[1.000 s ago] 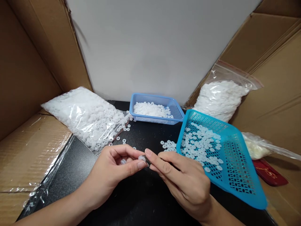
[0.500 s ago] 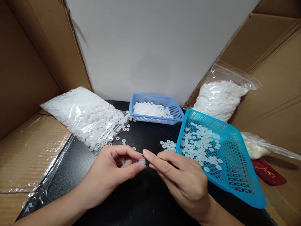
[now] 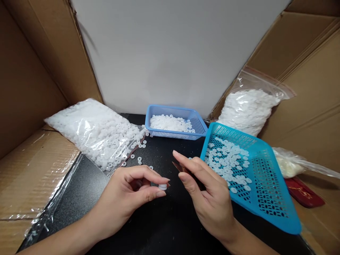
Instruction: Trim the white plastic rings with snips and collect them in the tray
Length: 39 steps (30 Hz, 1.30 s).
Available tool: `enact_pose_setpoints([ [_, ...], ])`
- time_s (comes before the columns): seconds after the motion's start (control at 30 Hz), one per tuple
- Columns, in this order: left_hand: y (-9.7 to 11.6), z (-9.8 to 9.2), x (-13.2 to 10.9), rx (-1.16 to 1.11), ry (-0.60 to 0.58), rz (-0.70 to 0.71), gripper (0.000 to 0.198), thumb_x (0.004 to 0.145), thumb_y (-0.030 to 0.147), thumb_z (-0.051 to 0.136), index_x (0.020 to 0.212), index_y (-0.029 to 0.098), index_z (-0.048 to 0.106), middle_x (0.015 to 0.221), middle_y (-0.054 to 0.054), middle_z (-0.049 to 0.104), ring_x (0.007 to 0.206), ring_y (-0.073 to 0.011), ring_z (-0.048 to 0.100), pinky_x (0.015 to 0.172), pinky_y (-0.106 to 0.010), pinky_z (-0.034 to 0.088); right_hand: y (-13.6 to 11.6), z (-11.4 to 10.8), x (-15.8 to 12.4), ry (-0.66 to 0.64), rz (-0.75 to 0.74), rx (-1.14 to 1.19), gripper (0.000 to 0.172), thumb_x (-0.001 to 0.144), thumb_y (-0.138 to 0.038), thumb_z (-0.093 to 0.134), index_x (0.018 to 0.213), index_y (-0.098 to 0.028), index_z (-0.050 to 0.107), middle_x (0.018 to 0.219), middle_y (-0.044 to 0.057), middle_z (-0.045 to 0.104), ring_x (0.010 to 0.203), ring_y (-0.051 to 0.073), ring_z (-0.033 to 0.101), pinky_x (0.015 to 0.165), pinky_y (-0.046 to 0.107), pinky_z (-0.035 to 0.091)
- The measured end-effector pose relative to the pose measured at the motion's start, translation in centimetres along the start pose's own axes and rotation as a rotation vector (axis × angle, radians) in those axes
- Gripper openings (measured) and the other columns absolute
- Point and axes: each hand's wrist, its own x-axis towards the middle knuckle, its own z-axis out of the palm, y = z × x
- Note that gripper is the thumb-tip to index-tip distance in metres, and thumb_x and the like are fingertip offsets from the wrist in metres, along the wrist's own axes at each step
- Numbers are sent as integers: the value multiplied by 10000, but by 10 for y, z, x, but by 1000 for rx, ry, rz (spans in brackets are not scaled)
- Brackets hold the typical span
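Between the thumb and index finger of my left hand is pinched a small white plastic ring, seen edge-on; it may be two stacked together. My left hand's other fingers curl inward, and what lies under them is hidden. Apart from it, to the right, my right hand holds a thin pointed coppery-brown tool. Its tip points up and left, and the palm hides the rest, so its exact kind cannot be made out. Beside my right hand stands a turquoise basket with many flat translucent white rings.
A blue basket of white rings stands at the back by the wall. On the left lies a plastic bag spilling rings onto the black table. Two more bags and a red object are on the right, with cardboard walls either side.
My right hand has drawn back to the right from the left hand, its fingers now spread wider and the tool showing. My left hand keeps its pinch, nearly in place.
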Motion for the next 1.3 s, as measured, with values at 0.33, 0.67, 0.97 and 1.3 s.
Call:
enact_pose_setpoints([
  [0.33, -5, -2, 1, -108, 26, -48, 69, 790, 224, 863, 834, 277, 853, 797, 10, 810, 774, -120, 692, 746, -187, 524, 1, 0, -5, -43, -153, 49, 459, 1010, -87, 585, 1437, -255, 614, 838, 27, 665, 716, 142, 652, 600, 252, 534],
  [0.67, -6, 0, 1, -263, 59, -94, 98, 750, 284, 908, 806, 233, 845, 786, -1, 811, 758, -111, 691, 743, -174, 524, 0, 1, -5, -55, -256, -101, 441, 1013, -88, 580, 1429, -228, 624, 802, 37, 689, 665, 135, 665, 545, 246, 511],
  [0.97, -6, 2, 0, -247, 70, -106, 79, 731, 250, 908, 764, 222, 843, 776, -20, 812, 748, -135, 689, 729, -211, 536, -1, 1, -6, -56, -266, -121, 460, 1013, -102, 579, 1452, -240, 603, 802, 36, 695, 647, 137, 664, 533, 245, 511],
  [1.3, -6, 1, 0, -222, 79, -99, 87, 708, 227, 914, 754, 223, 840, 730, -6, 794, 700, -120, 664, 689, -197, 519, -2, 1, -6, -67, -267, -130, 475, 1016, -97, 579, 1467, -248, 585, 803, 36, 692, 655, 132, 659, 542, 239, 515],
])
